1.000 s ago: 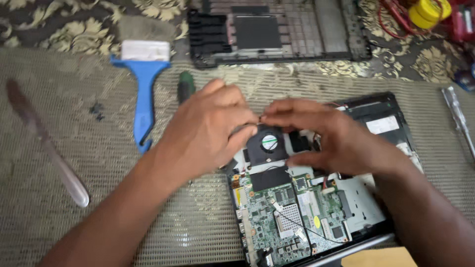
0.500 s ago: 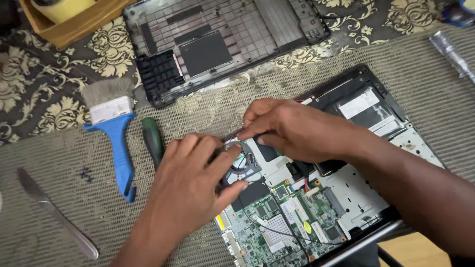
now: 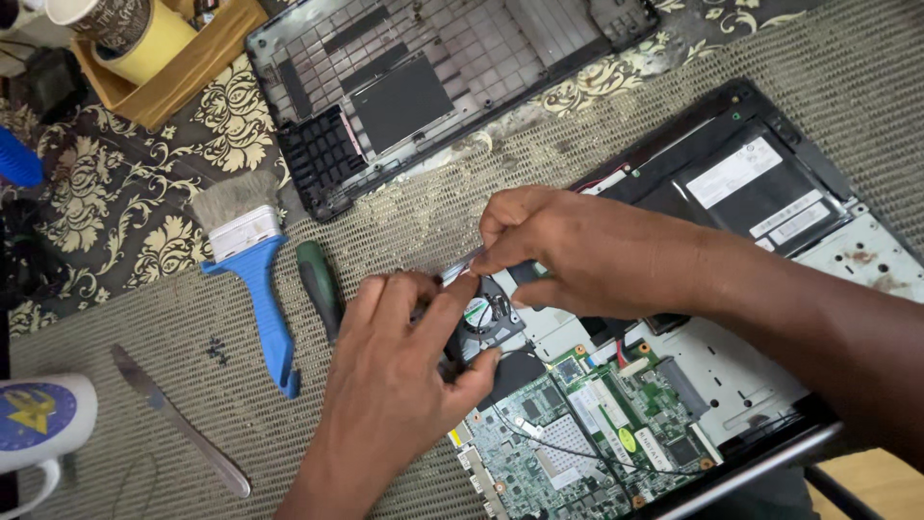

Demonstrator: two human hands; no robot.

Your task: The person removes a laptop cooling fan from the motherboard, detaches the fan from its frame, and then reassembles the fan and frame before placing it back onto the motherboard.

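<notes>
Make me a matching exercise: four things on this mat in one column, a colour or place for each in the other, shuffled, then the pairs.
Things:
1. brush
2. screwdriver
3. fan
4. knife

Descriptions:
A. dark green handle, just right of the brush
B. between the left hand and the right hand, in the open laptop
C. blue handle, grey bristles
D. bare metal, nearest the mug

Pairs: 1-C, 2-A, 3-B, 4-D
</notes>
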